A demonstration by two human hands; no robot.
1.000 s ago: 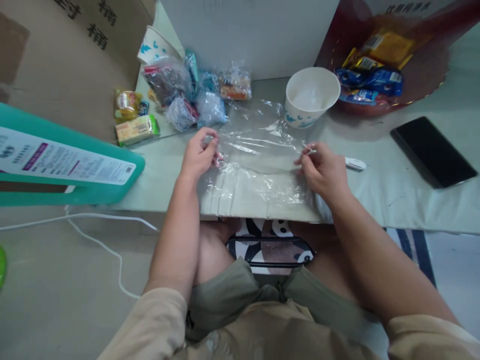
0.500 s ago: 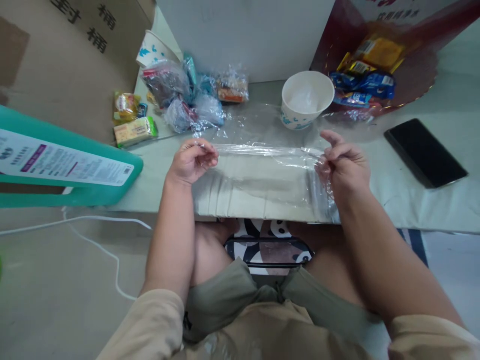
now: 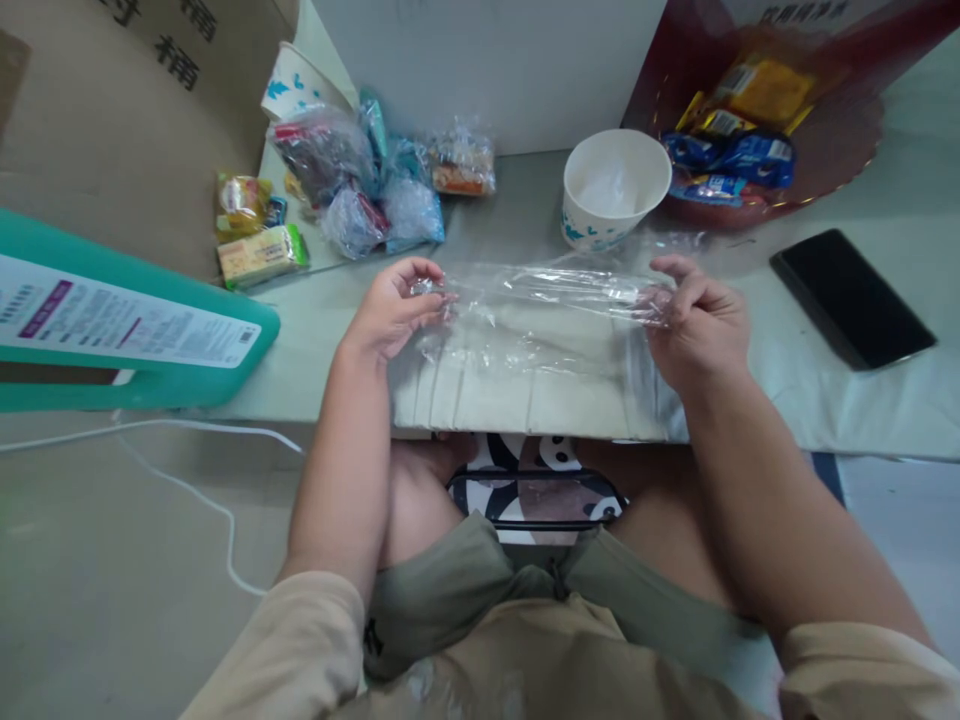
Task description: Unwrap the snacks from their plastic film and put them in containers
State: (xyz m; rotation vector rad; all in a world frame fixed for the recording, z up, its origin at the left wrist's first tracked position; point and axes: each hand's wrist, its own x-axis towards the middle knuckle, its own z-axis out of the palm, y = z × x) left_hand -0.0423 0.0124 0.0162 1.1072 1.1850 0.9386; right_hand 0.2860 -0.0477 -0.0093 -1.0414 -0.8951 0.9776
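The clear crinkled plastic bag (image 3: 540, 320) lies at the frame's middle on the pale green table (image 3: 825, 400). Your left hand (image 3: 390, 310) and right hand (image 3: 697, 325) pinch its upper corners. Above stands a white paper cup (image 3: 611, 190).

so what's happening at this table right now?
A seated person holds a clear plastic sheet by its two ends, left hand and right hand pinching it just above the table. It looks partly folded or rolled along its top edge. Behind it stands a white paper cup, with bagged snacks to the left, a red tray of wrapped snacks to the right, and a black phone at the far right.
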